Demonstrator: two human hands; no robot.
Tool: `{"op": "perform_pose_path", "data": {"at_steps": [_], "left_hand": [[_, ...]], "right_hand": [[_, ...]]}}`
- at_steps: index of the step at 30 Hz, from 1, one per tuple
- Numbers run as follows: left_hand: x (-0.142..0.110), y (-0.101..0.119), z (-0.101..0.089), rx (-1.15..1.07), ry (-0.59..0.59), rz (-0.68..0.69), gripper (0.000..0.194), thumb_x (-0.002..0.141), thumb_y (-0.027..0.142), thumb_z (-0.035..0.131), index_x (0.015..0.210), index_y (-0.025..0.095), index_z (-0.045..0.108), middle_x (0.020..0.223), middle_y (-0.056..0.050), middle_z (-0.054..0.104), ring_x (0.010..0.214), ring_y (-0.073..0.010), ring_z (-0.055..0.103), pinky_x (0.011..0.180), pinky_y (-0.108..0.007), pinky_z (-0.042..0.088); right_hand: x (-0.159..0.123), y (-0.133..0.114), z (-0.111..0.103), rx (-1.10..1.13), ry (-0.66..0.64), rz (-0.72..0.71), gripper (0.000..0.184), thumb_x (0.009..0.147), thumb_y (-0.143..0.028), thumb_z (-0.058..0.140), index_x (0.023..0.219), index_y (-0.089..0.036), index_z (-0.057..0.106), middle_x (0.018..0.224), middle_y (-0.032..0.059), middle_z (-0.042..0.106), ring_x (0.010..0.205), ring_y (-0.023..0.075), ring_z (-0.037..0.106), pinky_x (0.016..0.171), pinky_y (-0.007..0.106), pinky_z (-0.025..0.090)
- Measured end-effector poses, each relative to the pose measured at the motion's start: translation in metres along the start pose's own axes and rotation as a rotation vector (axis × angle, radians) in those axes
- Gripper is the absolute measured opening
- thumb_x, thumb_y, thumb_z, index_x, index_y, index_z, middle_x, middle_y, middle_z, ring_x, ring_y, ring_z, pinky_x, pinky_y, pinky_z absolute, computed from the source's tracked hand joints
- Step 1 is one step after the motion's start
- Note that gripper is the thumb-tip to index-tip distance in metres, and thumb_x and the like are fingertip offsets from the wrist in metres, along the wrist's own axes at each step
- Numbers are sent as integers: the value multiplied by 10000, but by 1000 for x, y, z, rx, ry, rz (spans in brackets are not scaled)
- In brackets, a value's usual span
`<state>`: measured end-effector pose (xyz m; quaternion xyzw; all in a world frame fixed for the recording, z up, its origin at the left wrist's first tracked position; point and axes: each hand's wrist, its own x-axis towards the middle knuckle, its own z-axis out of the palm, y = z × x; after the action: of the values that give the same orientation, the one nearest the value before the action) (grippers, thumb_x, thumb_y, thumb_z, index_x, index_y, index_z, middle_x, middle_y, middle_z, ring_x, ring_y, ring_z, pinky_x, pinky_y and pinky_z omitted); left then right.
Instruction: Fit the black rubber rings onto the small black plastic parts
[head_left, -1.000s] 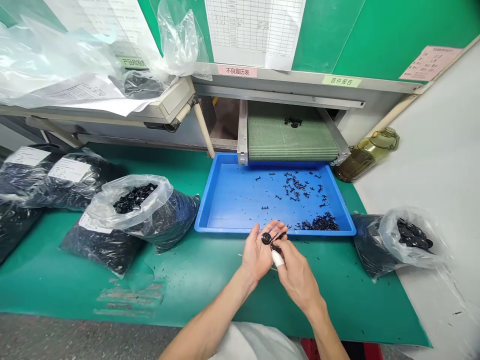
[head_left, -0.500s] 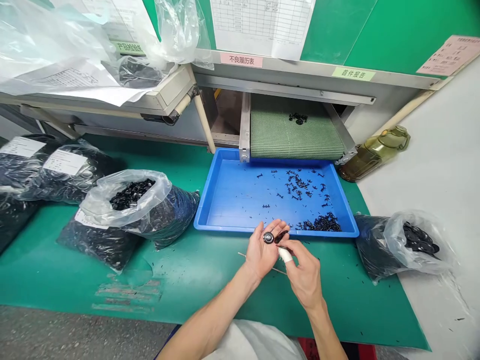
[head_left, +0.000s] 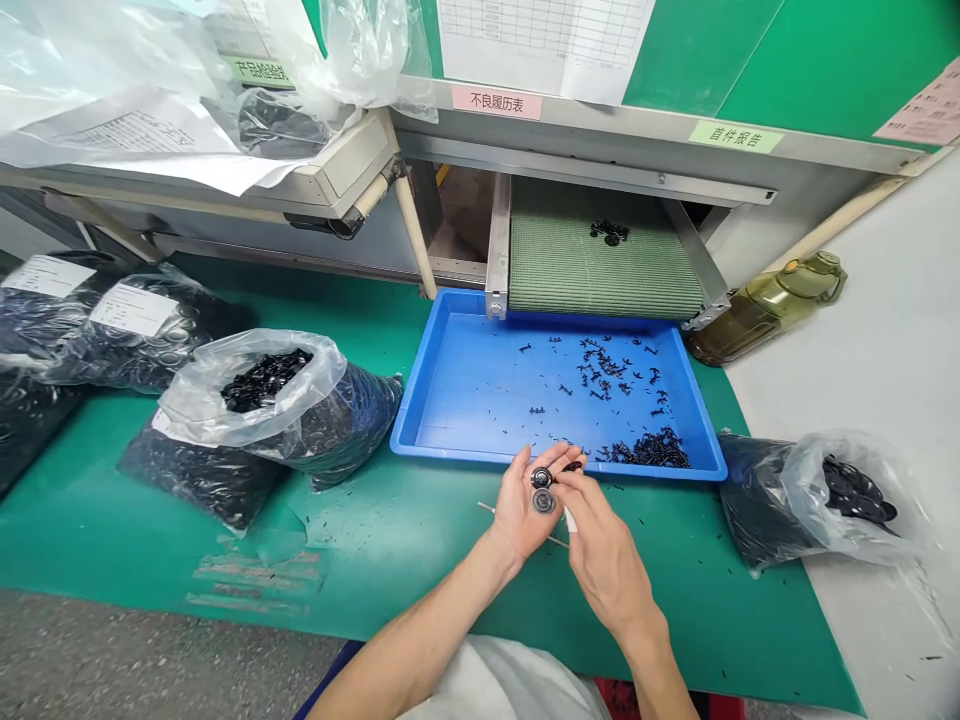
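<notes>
Discs (head_left: 544,501), dark and round, lie in the upturned left hand (head_left: 517,520) at the near edge of a blue tray (head_left: 465,390); any marks on them are too small to read. That hand's grip is spread beneath them. The right hand (head_left: 611,560) bends over it, fingertips close to a dark piece (head_left: 574,466); whether its grip pinches that, I cannot tell.

On the rail (head_left: 585,115) above the green belt (head_left: 600,280), a pink label (head_left: 496,101) reads 不良履历表 and a green label (head_left: 736,136) reads 首件报告. At upper left, another green label (head_left: 260,71) begins 产品检验, its end hidden. The gridded form (head_left: 547,40) has entries too fine to make out. White tags (head_left: 133,309) on bags (head_left: 127,355) at the counter's (head_left: 405,580) left bear illegible print. Open bags (head_left: 757,500) of black parts flank the tray.
</notes>
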<state>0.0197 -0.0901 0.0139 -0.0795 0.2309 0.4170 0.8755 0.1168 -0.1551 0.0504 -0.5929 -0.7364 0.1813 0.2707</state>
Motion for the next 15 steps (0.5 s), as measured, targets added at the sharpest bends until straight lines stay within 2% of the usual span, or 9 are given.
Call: {"op": "perform_pose_path", "data": {"at_steps": [2, 5, 8, 11, 15], "left_hand": [[-1, -2, 1, 26, -14, -33, 442, 905, 393, 414, 1006, 31, 647, 1008, -186, 696, 1066, -283, 616, 993, -373, 414], [-3, -6, 1, 49, -56, -68, 458, 907, 415, 404, 1023, 46, 650, 1013, -179, 701, 1088, -290, 602, 993, -399, 408], [-5, -7, 0, 56, -73, -70, 467, 907, 439, 396, 1008, 66, 658, 1029, -168, 702, 1093, -290, 598, 986, -412, 410], [-5, -3, -1, 69, -45, -60, 484, 903, 461, 396, 1002, 66, 658, 1024, -172, 702, 1073, -286, 609, 966, -400, 423], [-2, -1, 2, 75, -2, -52, 465, 883, 462, 440, 993, 68, 659, 990, -171, 704, 1012, -273, 634, 917, -362, 449]], "right_hand": [[6, 0, -4, -96, -42, 45, 470, 832, -23, 299, 1211, -202, 513, 1174, 102, 549, 945, 184, 614, 724, 301, 539], [20, 0, -5, -317, -235, 96, 399, 840, -69, 358, 1174, -197, 535, 1060, 98, 570, 772, 180, 616, 520, 257, 451], [30, -1, -3, -435, -334, 110, 356, 837, -80, 374, 1101, -223, 565, 1015, 81, 569, 707, 158, 596, 484, 229, 365], [30, 2, -1, -363, -292, 117, 331, 830, -53, 349, 993, -223, 580, 969, 56, 564, 661, 130, 563, 518, 229, 365], [22, 10, -4, -100, -153, 63, 299, 858, -69, 343, 959, -219, 581, 934, 42, 572, 778, 149, 577, 656, 246, 435]]}}
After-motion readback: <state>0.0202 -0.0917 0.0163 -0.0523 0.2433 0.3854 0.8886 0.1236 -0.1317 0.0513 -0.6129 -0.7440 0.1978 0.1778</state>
